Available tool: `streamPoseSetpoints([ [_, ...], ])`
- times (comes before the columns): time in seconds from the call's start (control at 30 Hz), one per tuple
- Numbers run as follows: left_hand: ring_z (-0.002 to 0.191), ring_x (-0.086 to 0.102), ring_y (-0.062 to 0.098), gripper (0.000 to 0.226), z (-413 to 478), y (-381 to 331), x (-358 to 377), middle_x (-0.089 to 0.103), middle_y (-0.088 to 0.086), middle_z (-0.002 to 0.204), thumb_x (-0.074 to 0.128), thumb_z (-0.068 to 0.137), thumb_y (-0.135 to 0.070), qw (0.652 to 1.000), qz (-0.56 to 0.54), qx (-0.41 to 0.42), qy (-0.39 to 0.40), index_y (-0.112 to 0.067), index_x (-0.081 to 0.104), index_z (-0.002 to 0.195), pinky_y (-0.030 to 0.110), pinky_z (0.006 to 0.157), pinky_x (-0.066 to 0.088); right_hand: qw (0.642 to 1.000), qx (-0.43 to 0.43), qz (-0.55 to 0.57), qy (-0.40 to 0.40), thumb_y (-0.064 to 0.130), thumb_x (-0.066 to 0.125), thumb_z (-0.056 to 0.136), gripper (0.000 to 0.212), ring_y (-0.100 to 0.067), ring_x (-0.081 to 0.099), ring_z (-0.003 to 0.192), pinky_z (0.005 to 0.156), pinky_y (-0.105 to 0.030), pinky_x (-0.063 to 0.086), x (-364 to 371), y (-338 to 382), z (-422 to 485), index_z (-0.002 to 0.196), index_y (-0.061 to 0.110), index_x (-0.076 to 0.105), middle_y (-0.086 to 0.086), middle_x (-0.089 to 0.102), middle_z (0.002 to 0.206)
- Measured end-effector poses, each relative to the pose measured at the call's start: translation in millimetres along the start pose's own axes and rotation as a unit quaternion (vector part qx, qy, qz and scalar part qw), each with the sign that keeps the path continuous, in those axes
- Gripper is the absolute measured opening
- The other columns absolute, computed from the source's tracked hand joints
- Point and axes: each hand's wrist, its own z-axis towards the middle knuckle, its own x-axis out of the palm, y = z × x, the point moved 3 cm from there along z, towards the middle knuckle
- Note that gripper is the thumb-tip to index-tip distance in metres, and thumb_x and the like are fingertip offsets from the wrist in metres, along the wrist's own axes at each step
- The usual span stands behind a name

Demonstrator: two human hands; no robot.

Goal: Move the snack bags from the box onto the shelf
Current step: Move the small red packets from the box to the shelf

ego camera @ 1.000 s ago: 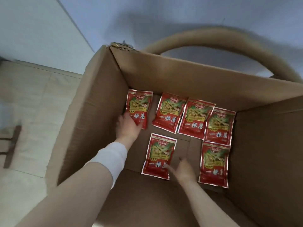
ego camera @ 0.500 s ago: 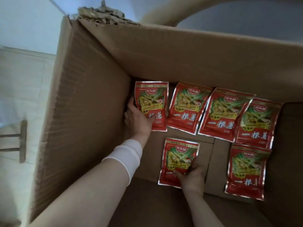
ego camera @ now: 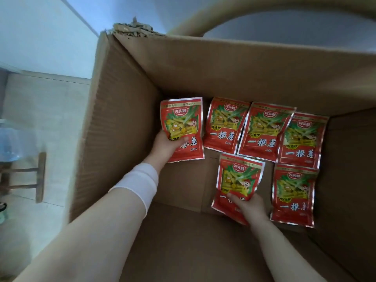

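- A big brown cardboard box (ego camera: 122,119) fills most of the picture, and we look down into it.
- At the left of the frame there is a pale tiled floor (ego camera: 46,119), and above it a light blue wall (ego camera: 50,27).
- A small wooden stand (ego camera: 39,176) sits on the floor at the left edge.
- A tan curved thing (ego camera: 264,5) bends over the top of the frame.
- The hands are apart, and each one holds its own bag.
- The left hand (ego camera: 165,146) grips the far-left snack bag (ego camera: 181,123), thumb on the front.
- The right hand (ego camera: 250,208) pinches the lower middle snack bag (ego camera: 240,176).
- Four more red bags (ego camera: 264,131) lie flat on the box bottom, three in a row and one at the lower right.
- A second ago both hands only reached for their bags, which lay flat.
- Now both bags are tipped up a little.
- The four other bags have not moved.
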Motion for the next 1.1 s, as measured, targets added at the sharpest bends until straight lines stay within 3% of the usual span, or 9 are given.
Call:
streamPoseSetpoints([
  [0.1, 0.109, 0.061, 0.022, 0.039, -42.4, -20.5, -8.7, 0.063, 0.005, 0.120, 0.070, 0.082, -0.024, 0.998, -0.042, 0.015, 0.037, -0.019, 0.053, 0.116, 0.038, 0.094, 0.047, 0.998, -0.059, 0.002, -0.003, 0.027, 0.075, 0.076, 0.052, -0.027, 0.055, 0.113, 0.103, -0.044, 0.039, -31.9, 20.4, -32.3, 0.123, 0.016, 0.054, -0.005, 0.060, 0.121],
  [0.2, 0.100, 0.064, 0.015, 0.034, -99.3, -51.5, -16.1, 0.065, 0.000, 0.114, 0.066, 0.085, -0.032, 0.995, -0.054, 0.056, 0.061, -0.023, 0.052, 0.115, 0.036, 0.089, 0.052, 0.993, -0.112, 0.029, -0.028, 0.022, 0.077, 0.074, 0.043, -0.022, 0.058, 0.097, 0.091, -0.035, 0.043, -64.1, 31.4, -79.5, 0.111, 0.017, 0.056, -0.005, 0.062, 0.108],
  [0.33, 0.093, 0.064, 0.010, 0.033, -183.0, -96.0, -19.1, 0.064, -0.008, 0.104, 0.064, 0.084, -0.035, 0.986, -0.035, 0.136, 0.088, -0.026, 0.051, 0.113, 0.026, 0.078, 0.051, 0.981, -0.146, 0.117, -0.052, 0.025, 0.079, 0.071, 0.052, -0.026, 0.062, 0.101, 0.096, -0.046, 0.047, -105.8, 26.2, -162.7, 0.117, 0.015, 0.056, -0.005, 0.064, 0.109],
  [0.43, 0.096, 0.065, 0.013, 0.035, -242.8, -123.9, -9.3, 0.065, -0.005, 0.108, 0.066, 0.083, -0.035, 0.970, -0.021, 0.207, 0.129, -0.024, 0.053, 0.113, 0.031, 0.083, 0.052, 0.961, -0.183, 0.189, -0.089, 0.024, 0.078, 0.071, 0.044, -0.027, 0.065, 0.096, 0.093, -0.048, 0.049, -130.8, -1.5, -226.2, 0.109, 0.019, 0.059, -0.004, 0.067, 0.105],
  [0.53, 0.096, 0.064, 0.014, 0.035, -301.4, -144.6, 11.4, 0.064, -0.005, 0.105, 0.066, 0.083, -0.035, 0.946, -0.002, 0.270, 0.178, -0.024, 0.053, 0.113, 0.032, 0.086, 0.050, 0.908, -0.230, 0.299, -0.181, 0.019, 0.076, 0.073, 0.026, -0.020, 0.066, 0.083, 0.081, -0.039, 0.053, -143.9, -48.5, -283.3, 0.090, 0.028, 0.058, 0.003, 0.067, 0.092],
  [0.6, 0.094, 0.065, 0.013, 0.032, -342.2, -145.1, 25.8, 0.065, -0.006, 0.101, 0.067, 0.083, -0.033, 0.927, 0.004, 0.309, 0.214, -0.024, 0.056, 0.111, 0.030, 0.084, 0.051, 0.878, -0.227, 0.359, -0.219, 0.022, 0.074, 0.075, 0.024, -0.017, 0.065, 0.079, 0.075, -0.035, 0.053, -143.3, -87.5, -314.1, 0.090, 0.028, 0.056, 0.004, 0.065, 0.088],
  [0.8, 0.101, 0.065, 0.022, 0.044, -464.8, -117.9, 71.3, 0.066, 0.002, 0.115, 0.069, 0.078, -0.037, 0.877, 0.075, 0.360, 0.309, -0.020, 0.058, 0.117, 0.044, 0.094, 0.049, 0.808, -0.185, 0.459, -0.321, 0.024, 0.079, 0.070, 0.038, -0.025, 0.065, 0.088, 0.084, -0.039, 0.053, -165.9, -211.7, -400.6, 0.101, 0.019, 0.057, -0.005, 0.066, 0.097],
  [1.03, 0.082, 0.064, 0.008, 0.016, -628.7, -54.6, 173.2, 0.064, -0.015, 0.088, 0.067, 0.082, -0.030, 0.787, 0.120, 0.446, 0.410, -0.035, 0.057, 0.092, 0.025, 0.073, 0.050, 0.718, -0.179, 0.535, -0.406, 0.024, 0.080, 0.069, 0.037, -0.013, 0.063, 0.079, 0.067, -0.028, 0.051, -206.2, -398.0, -486.7, 0.098, 0.018, 0.057, 0.004, 0.065, 0.088],
  [1.1, 0.077, 0.061, 0.004, 0.013, -688.2, -26.2, 218.0, 0.062, -0.016, 0.084, 0.066, 0.082, -0.031, 0.759, 0.134, 0.466, 0.434, -0.030, 0.056, 0.091, 0.021, 0.068, 0.047, 0.697, -0.174, 0.545, -0.433, 0.024, 0.080, 0.068, 0.029, -0.017, 0.064, 0.081, 0.073, -0.032, 0.052, -222.3, -465.4, -513.9, 0.087, 0.022, 0.058, 0.002, 0.066, 0.087],
])
